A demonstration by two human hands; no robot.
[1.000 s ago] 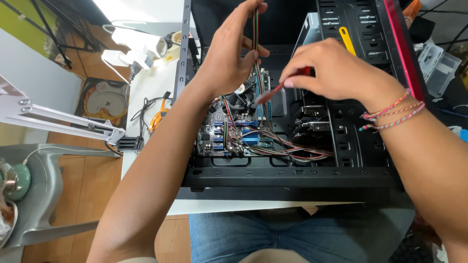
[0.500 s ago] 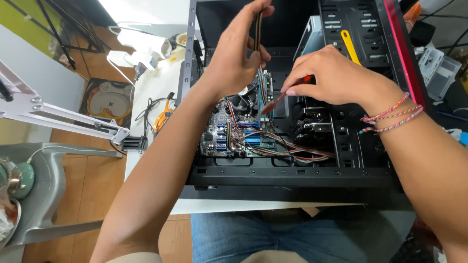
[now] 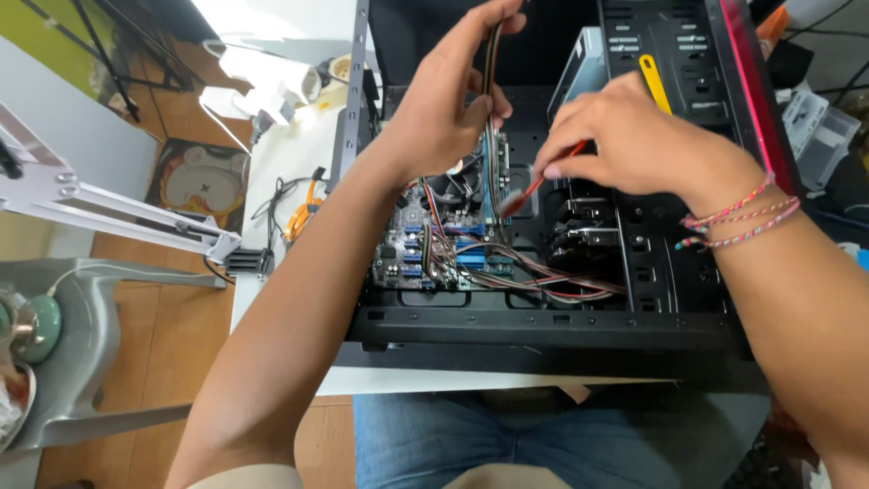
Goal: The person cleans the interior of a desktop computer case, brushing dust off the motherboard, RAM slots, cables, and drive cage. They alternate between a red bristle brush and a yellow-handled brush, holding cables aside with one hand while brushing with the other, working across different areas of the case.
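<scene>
An open black computer case [image 3: 543,330] lies on its side on a white table, its motherboard [image 3: 425,244] exposed. My left hand [image 3: 444,109] is raised over the board and pinches a bundle of thin coloured wires [image 3: 491,63], holding them up and taut. My right hand [image 3: 625,136] hovers just right of it and grips a flat red cable [image 3: 543,181] whose connector end hangs above the board. More wires [image 3: 534,272] loop across the lower part of the board. Woven bracelets sit on my right wrist.
The white table [image 3: 272,190] left of the case carries an orange cable [image 3: 299,217] and small clutter. A grey chair [image 3: 81,344] and a white lamp arm [image 3: 118,213] stand at the left over a wooden floor. A yellow tab [image 3: 654,81] sits on the drive cage.
Both hands stay inside the case; my left hand has lifted the wire bundle slightly higher and my right hand has shifted a little with the red cable.
</scene>
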